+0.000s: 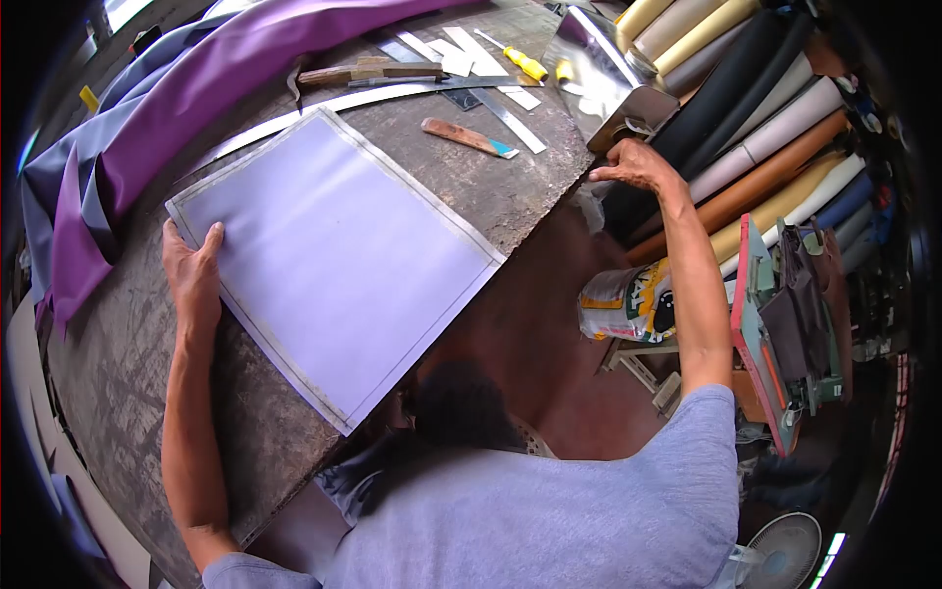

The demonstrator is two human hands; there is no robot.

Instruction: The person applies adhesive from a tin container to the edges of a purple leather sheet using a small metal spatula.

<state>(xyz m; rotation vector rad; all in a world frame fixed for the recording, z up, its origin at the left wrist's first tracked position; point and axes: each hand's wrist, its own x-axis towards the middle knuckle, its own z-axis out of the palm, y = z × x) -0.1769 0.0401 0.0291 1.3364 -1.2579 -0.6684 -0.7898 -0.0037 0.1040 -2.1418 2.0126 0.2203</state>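
A square lavender sheet [343, 255], which looks like leather or vinyl with grey marked borders, lies on the worn table, its lower corner at the near edge. My left hand [193, 270] is at the sheet's left corner, thumb over the top and fingers at the margin, holding it. Off the table's right side, my right hand [636, 165] has curled fingers close to the base of a shiny metal box [599, 74]. What those fingers hold, if anything, is hidden.
Behind the sheet lie a hammer [373, 73], a yellow-handled screwdriver [525, 64], a wooden-handled blade [466, 136] and metal rulers [505, 120]. Purple material [186, 98] drapes along the far left. Rolls of material [765, 128] and a printed sack [628, 301] stand on the right.
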